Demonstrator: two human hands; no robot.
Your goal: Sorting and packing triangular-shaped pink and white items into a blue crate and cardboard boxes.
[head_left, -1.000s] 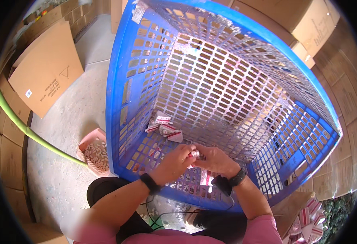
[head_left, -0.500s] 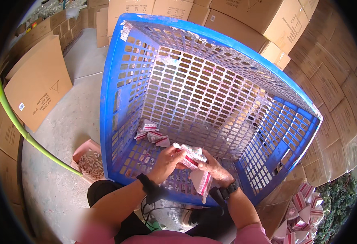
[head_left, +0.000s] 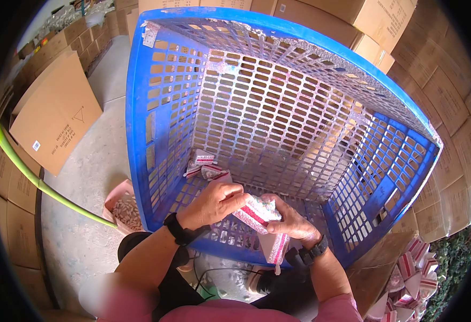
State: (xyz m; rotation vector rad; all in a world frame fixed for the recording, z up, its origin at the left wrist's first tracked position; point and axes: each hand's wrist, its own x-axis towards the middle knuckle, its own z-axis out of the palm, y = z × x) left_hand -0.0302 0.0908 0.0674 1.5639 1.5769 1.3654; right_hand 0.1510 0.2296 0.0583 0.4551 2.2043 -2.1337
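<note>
Between my hands, over the near side of a large blue plastic crate [head_left: 281, 17], is a glittery cake-slice ornament [head_left: 254, 216], white and pink with a dark pink stripe. My left hand [head_left: 209, 205] pinches its left end, thumb and forefinger together. My right hand [head_left: 291, 219] grips the other end, thumb on the near face. Below my right palm hangs a second cake-slice ornament [head_left: 274, 248], tip down; the fingers touching it are hidden. Several similar ornaments [head_left: 205, 161] lie in the crate's left corner, partly behind my left hand.
A pink basket [head_left: 118, 188] of small pale pieces stands on the floor left of the crate. A yellow-green hose [head_left: 53, 191] curves in from the left. Stacked cardboard boxes [head_left: 434, 86] line the back and right. At lower right, more ornaments [head_left: 407, 273] are heaped beside a cardboard flap [head_left: 372, 257].
My hands, still on the ornament, have shifted slightly to the right in view. My left fingers have changed their hold at its left end. The second ornament still hangs below my right hand.
</note>
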